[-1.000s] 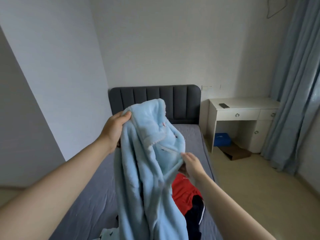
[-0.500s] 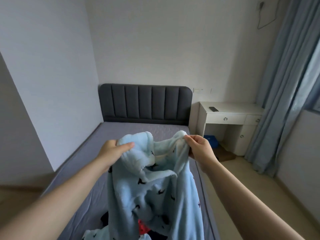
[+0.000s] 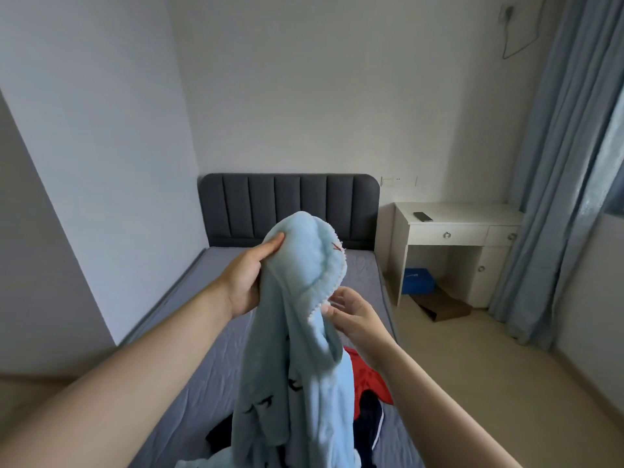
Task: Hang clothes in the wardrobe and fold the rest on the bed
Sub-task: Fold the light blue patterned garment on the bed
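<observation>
Light-blue fleece garment (image 3: 297, 349) held up over the bed, left hand (image 3: 248, 275) carrying it.

Fleece is thick and fuzzy, with small dark printed shapes low down and a white scalloped trim along one edge; its bottom is cut off by the frame. The left hand grips the bunched rounded top, thumb in front, fingers hidden behind the cloth. The right hand (image 3: 351, 315) sits at the trimmed edge with fingers loosely curled; can't tell if it's pinching the trim or just touching it. Behind the fleece, partly covered, a red garment (image 3: 368, 376) and a dark navy white-striped garment (image 3: 369, 420) lie on the grey-sheeted bed (image 3: 189, 366). Further back are the dark grey channel-padded headboard (image 3: 287, 204) and a white desk with drawers (image 3: 452, 224) carrying a dark phone (image 3: 423, 216). Blue-grey curtains (image 3: 553, 163) hang on the right against plain white walls.
</observation>
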Tool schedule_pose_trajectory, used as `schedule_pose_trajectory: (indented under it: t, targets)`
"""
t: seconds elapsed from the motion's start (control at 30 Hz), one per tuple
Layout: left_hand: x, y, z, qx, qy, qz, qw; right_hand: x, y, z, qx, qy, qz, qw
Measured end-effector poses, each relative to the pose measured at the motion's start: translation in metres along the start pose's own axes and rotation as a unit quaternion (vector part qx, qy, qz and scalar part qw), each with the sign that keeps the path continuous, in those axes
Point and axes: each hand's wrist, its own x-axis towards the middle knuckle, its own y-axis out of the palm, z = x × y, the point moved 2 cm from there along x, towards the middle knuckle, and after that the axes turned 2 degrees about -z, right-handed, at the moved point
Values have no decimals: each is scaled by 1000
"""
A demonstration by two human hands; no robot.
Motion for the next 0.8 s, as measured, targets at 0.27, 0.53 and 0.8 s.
schedule_pose_trajectory:
  t: [0.27,0.53,0.8]
  targets:
    - [-9,-22,-15,-28,-1,-8,1000,4,32,-19,164,100,151,970]
    - [-22,-54,-41,-41,35,21,998,17,96,-18,63,142,270,950]
    - [-30,-104,-42,60,95,-214,970,36,72,-12,37,15,17,999]
